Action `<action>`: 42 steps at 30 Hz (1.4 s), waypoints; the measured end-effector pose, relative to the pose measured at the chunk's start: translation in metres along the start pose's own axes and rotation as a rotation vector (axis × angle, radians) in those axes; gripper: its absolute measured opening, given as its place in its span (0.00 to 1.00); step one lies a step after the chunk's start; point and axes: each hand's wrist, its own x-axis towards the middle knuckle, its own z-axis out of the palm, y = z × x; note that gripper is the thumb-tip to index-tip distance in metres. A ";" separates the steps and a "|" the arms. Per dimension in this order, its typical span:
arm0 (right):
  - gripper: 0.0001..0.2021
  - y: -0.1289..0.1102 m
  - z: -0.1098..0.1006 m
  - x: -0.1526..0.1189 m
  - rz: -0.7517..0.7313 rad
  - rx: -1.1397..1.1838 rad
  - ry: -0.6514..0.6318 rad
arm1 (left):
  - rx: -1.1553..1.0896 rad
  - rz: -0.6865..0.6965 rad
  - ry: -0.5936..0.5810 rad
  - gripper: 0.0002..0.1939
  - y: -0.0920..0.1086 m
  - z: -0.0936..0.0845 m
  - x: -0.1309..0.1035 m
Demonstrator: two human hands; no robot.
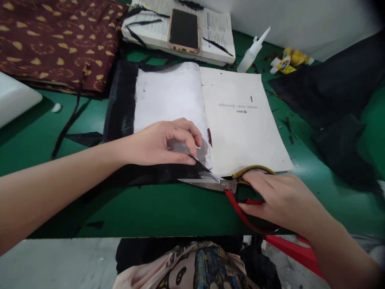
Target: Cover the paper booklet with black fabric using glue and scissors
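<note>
An open book [237,136] lies on the green table, its left cover board white and bordered by black fabric [120,100]. My left hand [177,140] pinches an edge of that black fabric between thumb and fingers, just over the book's lower middle. In my right hand [276,196] is a pair of scissors [227,185] with one yellow-green and one red handle. Their blades are spread and point left, with the raised fabric edge between or right beside them. The exact contact at the blades is hard to make out.
Behind the book, a phone [184,30] rests on a thick printed book [216,24] with black scraps. A white glue bottle [252,52], yellow tubes [285,62] and dark cloth [331,88] are at the right. Patterned maroon fabric [57,40] covers the far left.
</note>
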 end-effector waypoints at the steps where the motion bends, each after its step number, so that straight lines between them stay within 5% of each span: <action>1: 0.16 0.000 0.000 0.000 0.002 0.002 -0.008 | 0.001 0.003 -0.001 0.01 0.000 0.000 0.000; 31: 0.09 -0.006 -0.001 -0.008 0.023 0.061 -0.070 | 0.057 -0.040 -0.002 0.04 0.001 -0.001 0.000; 42: 0.12 -0.029 -0.007 -0.005 0.367 0.145 -0.117 | 0.041 -0.028 0.016 0.03 0.001 0.003 0.000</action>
